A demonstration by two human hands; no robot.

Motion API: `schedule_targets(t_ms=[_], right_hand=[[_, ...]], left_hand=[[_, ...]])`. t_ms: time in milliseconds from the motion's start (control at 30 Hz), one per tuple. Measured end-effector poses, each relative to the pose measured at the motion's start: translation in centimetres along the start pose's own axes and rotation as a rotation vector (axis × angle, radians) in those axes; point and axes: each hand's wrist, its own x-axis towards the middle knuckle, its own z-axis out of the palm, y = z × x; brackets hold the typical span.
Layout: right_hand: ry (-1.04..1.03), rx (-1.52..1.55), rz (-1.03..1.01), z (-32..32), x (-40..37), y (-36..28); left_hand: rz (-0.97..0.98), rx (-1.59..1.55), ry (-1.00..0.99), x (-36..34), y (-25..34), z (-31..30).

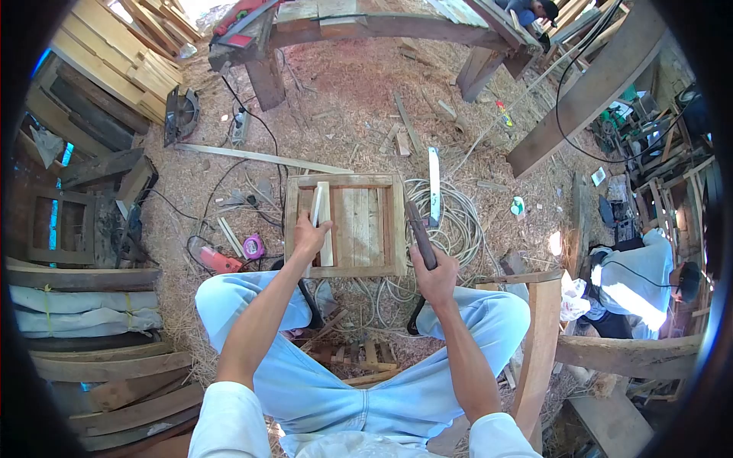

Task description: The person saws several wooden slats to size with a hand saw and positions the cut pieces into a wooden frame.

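A small wooden panel with a raised frame (398,221) lies in front of my knees, with upright boards inside its border. My left hand (309,237) is closed on a thin pale wooden strip (319,200), held over the left part of the panel. My right hand (435,275) is wrapped round a dark brown bar-shaped tool (421,235), which points away from me just beside the panel's right edge. Its exact kind I cannot tell. A coil of pale hose or cable (462,237) lies on the ground behind that hand.
A pink tape measure (253,246) and a red power tool (220,260) lie left of the panel. A long thin batten (263,158) lies beyond it. A heavy wooden bench (382,29) stands ahead. Another person (637,278) crouches at right, near wooden posts. Stacked boards line the left.
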Motion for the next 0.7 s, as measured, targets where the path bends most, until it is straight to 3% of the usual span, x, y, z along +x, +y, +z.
schedule_targets(t_ms=[233, 333, 567, 700], right_hand=[[-0.018, 0.071, 0.111, 0.5, 0.5, -1.9], [-0.022, 0.205, 0.281, 1.5, 0.5, -1.9], [-0.059, 0.182, 0.265, 3.0, 0.4, -1.4], [-0.077, 0.209, 0.28, 3.4, 0.3, -2.1]], left_hand=[[-0.067, -0.006, -0.06, 0.1, -0.1, -3.4], [-0.044, 0.206, -0.095, -0.7, 0.3, -4.1], [0.133, 0.425, 0.006, -3.6, 0.6, -4.6], [0.123, 0.32, 0.008, -3.5, -0.1, -4.7]])
